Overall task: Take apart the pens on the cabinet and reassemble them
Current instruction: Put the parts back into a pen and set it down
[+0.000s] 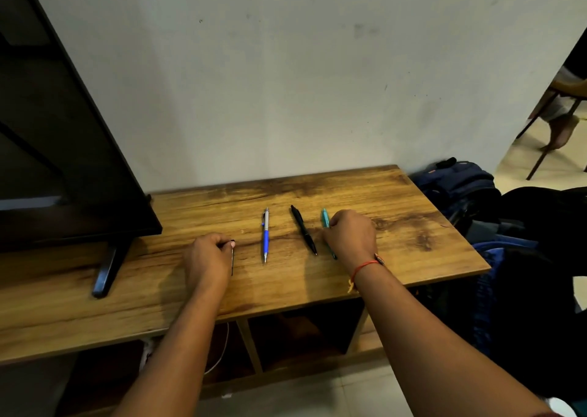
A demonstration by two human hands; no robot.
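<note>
Fingers (222, 242) of left hand (208, 259) pinching top of thin dark pen (232, 262). Right hand (351, 238) curling over teal pen (324, 218), grip hidden, so we cannot tell. We are seeing both pens lying on cabinet (413, 226), long axes running away from us, tips nearward.
</note>
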